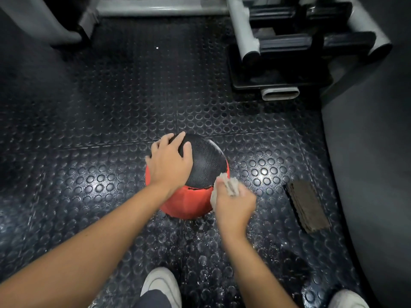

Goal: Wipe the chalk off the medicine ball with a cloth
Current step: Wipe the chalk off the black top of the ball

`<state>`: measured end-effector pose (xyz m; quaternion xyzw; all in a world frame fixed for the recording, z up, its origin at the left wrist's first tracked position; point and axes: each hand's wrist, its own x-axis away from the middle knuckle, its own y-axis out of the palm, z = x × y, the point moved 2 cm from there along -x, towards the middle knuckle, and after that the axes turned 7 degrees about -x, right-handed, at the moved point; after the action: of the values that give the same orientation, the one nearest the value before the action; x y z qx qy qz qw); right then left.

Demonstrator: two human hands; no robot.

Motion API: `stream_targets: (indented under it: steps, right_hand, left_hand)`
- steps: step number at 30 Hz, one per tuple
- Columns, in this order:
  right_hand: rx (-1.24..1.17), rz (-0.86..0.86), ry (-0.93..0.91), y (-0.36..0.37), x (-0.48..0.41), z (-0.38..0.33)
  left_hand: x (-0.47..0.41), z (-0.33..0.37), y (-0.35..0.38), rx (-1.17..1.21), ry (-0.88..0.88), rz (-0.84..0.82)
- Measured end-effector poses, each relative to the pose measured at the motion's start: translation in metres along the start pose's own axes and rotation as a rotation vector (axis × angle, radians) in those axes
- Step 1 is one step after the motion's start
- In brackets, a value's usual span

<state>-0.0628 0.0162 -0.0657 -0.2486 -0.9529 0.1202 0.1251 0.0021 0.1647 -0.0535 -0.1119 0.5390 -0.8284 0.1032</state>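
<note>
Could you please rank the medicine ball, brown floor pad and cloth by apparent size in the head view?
1. medicine ball
2. brown floor pad
3. cloth, partly hidden by the right hand, so less sure

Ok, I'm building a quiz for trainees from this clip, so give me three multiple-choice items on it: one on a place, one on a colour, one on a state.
1. Where does the left hand rest?
A. on top of the medicine ball
B. on the floor
C. on a shoe

2. What colours is the medicine ball?
A. blue and white
B. black and red
C. all green

3. What is the right hand doing?
A. hanging empty
B. lying flat on the floor
C. gripping the cloth against the ball's side

Answers:
1 A: its spread fingers lie over the ball's black top.
2 B: the upper panel is black and the lower part is red.
3 C: its fingers curl round the pale cloth at the ball's right side.
</note>
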Motion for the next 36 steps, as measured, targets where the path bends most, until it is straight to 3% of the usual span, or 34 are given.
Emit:
stream_targets:
  steps: [3, 10, 14, 19, 26, 33, 36]
  right_hand:
    - [-0.036, 0.006, 0.057, 0.000, -0.015, 0.004]
    - [-0.025, -0.226, 0.322, 0.014, -0.098, -0.015]
    - [-0.031, -0.103, 0.139, 0.006, -0.047, -0.004]
    - [-0.015, -0.127, 0.001, -0.004, -0.021, 0.000]
    - [0.030, -0.421, 0.146, 0.025, -0.108, -0.021]
    - [-0.039, -0.367, 0.050, -0.011, -0.035, -0.004]
    - [-0.017, -0.378, -0.007, 0.001, -0.051, -0.009]
  left_hand:
    - [0.004, 0.000, 0.000, -0.008, 0.038, 0.003]
    - [0.004, -0.006, -0.001, 0.041, 0.063, 0.015]
    - [-0.008, -0.011, -0.005, 0.075, 0.070, -0.018]
    - [-0.001, -0.017, -0.005, 0.078, 0.142, -0.020]
    - [0.004, -0.025, -0.009, 0.128, 0.199, 0.012]
    - [-0.004, -0.037, -0.012, 0.174, 0.204, -0.005]
    - [0.002, -0.042, -0.012, 0.184, 0.243, -0.005]
